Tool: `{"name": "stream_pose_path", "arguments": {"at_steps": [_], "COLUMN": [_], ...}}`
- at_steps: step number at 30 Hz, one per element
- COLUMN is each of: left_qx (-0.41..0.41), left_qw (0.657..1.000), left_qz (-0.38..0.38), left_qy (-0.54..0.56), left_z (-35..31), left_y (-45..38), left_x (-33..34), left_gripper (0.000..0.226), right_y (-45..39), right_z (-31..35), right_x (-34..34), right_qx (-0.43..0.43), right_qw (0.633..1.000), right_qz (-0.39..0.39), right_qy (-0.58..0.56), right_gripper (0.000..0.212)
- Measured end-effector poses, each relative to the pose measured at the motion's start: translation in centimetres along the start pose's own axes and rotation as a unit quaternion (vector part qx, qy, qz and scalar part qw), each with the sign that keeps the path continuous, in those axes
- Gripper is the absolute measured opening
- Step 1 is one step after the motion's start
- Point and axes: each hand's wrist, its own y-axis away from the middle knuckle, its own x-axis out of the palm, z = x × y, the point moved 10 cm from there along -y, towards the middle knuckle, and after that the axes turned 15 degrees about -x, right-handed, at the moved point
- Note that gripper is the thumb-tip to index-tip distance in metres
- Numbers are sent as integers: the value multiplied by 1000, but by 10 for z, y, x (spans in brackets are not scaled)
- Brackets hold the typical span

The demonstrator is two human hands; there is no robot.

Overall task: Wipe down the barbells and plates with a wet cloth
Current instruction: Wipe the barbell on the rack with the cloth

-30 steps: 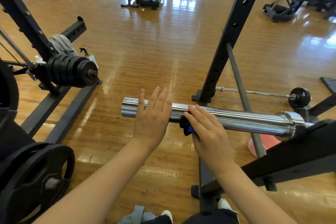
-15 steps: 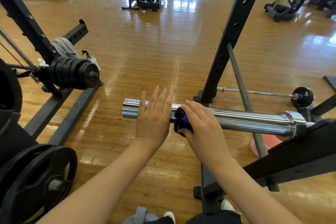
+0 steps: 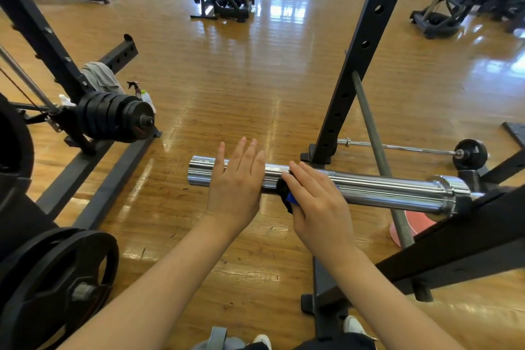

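Inspector: Two hands are on the chrome barbell sleeve (image 3: 369, 186), which lies level on the black rack (image 3: 468, 236), its free end pointing to your left. Your left hand (image 3: 237, 187) lies flat on top near that end, fingers straight and close together, gripping nothing.

Operator: And the right?

Inspector: Your right hand (image 3: 318, 202) presses the dark cloth (image 3: 287, 196), which shows a blue patch, against the near side of the sleeve. The fingers reach over the cloth; whether the thumb pinches it underneath I cannot tell.

Operator: Any markings?

Inspector: No lettering is legible on the sleeve or on the plates. The stack of black plates (image 3: 113, 119) sits on a peg to your left; another black plate (image 3: 56, 287) is mounted lower, nearer you.

Operator: Surroundings?

Inspector: Glossy wooden plank floor (image 3: 241, 88) with window glare. A thin bar with a small plate (image 3: 468, 153) lies on the floor beyond the upright (image 3: 360, 65). A spray bottle (image 3: 136, 89) stands behind the stack, and gym machines line the far side.
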Motion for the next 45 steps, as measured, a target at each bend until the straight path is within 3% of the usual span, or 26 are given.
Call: {"name": "stream_pose_path", "arguments": {"at_steps": [3, 7, 13, 19, 26, 29, 33, 37, 39, 45], "left_qx": [1, 13, 4, 3, 40, 36, 31, 48, 67, 69], "left_qw": [996, 986, 985, 985, 965, 974, 998, 997, 997, 991], "left_qz": [81, 163, 172, 168, 255, 219, 47, -64, -37, 107], "left_qy": [-21, -24, -18, -26, -40, -54, -22, 8, -5, -48], "left_z": [-1, -3, -3, -4, -7, -6, -6, -8, -12, -12], "left_y": [-6, -15, -14, -15, -22, -20, 2, 3, -2, -12], "left_x": [0, 9, 7, 5, 13, 7, -5, -13, -8, 1], "left_gripper": [72, 75, 76, 78, 75, 83, 93, 65, 62, 90], "right_y": [5, -7, -14, -11, 10, 11, 4, 0, 4, 22], "right_z": [-6, -6, 2, -1, 0, -3, 6, 16, 12, -10], "right_x": [-8, -17, 3, 14, -2, -4, -15, 5, 12, -6], "right_qx": [-2, 21, 0, -4, -59, -54, -53, -97, -105, -44], "right_qw": [1000, 997, 998, 998, 995, 996, 995, 993, 992, 995], "right_qz": [-27, -73, -47, 30, -13, -14, -67, -49, -32, -56], "right_qy": [11, 17, 42, 59, 79, 71, 53, 43, 55, 64], "right_gripper": [35, 32, 32, 65, 51, 53, 39, 43, 43, 41]}}
